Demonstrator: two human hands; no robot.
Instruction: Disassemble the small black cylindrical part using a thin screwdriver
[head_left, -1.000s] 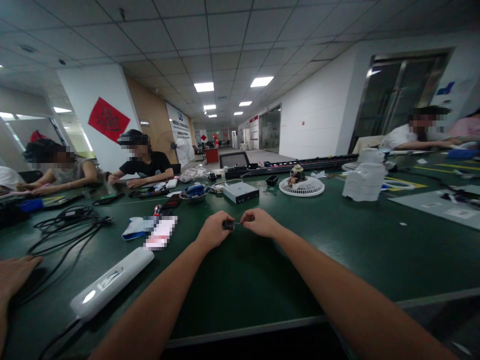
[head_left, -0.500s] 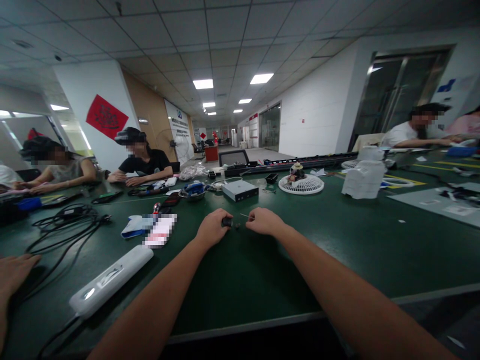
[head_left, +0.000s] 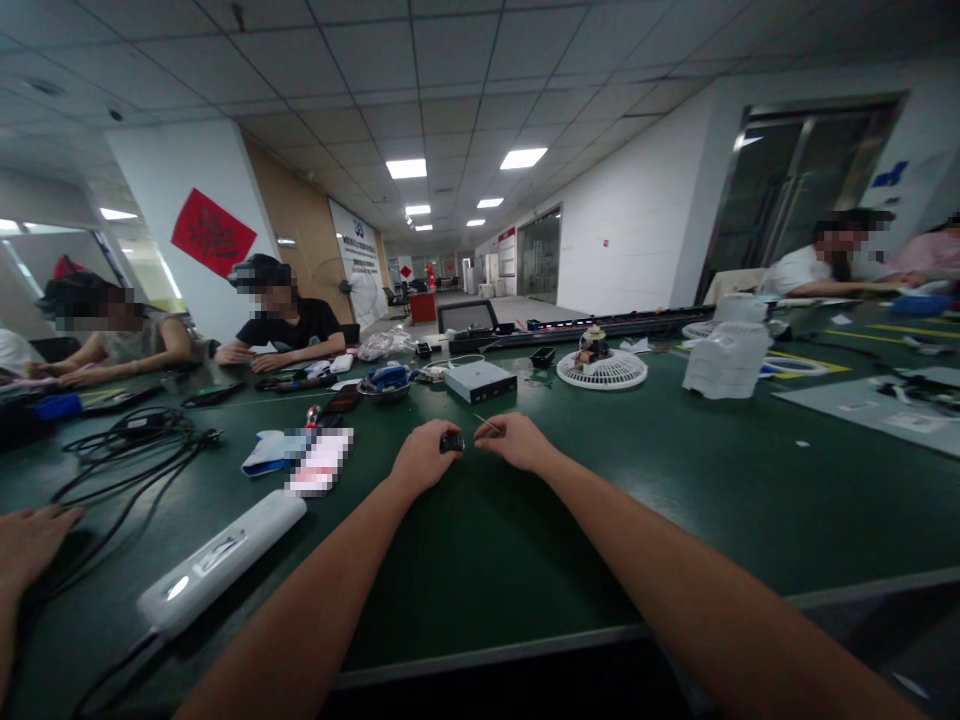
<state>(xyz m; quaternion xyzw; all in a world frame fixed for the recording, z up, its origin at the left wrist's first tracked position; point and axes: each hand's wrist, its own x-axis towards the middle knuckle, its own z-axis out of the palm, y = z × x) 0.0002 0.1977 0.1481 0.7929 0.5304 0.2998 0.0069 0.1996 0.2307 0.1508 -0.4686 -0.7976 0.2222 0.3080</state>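
My left hand (head_left: 426,457) is closed around a small black object (head_left: 451,442) with a rounded end; its kind cannot be made out. Just to the right, my right hand (head_left: 517,442) pinches a thin, pale rod-like piece (head_left: 491,425), whose tip points up and to the left. A narrow gap separates the two hands, which are low over the green table (head_left: 480,560). Beyond them lies a grey box-shaped drive (head_left: 480,381).
A white power strip (head_left: 223,562) and coiled black cables (head_left: 139,440) lie on the left, with another person's hand (head_left: 34,545) at the edge. Farther back are a white fan grille (head_left: 602,369), a white plastic housing (head_left: 726,358) and a blue item in a bowl (head_left: 385,381). Several people sit around.
My right hand has moved slightly left, closer to my left hand. The black object has turned a little. A small dark piece seen between the hands earlier no longer shows.
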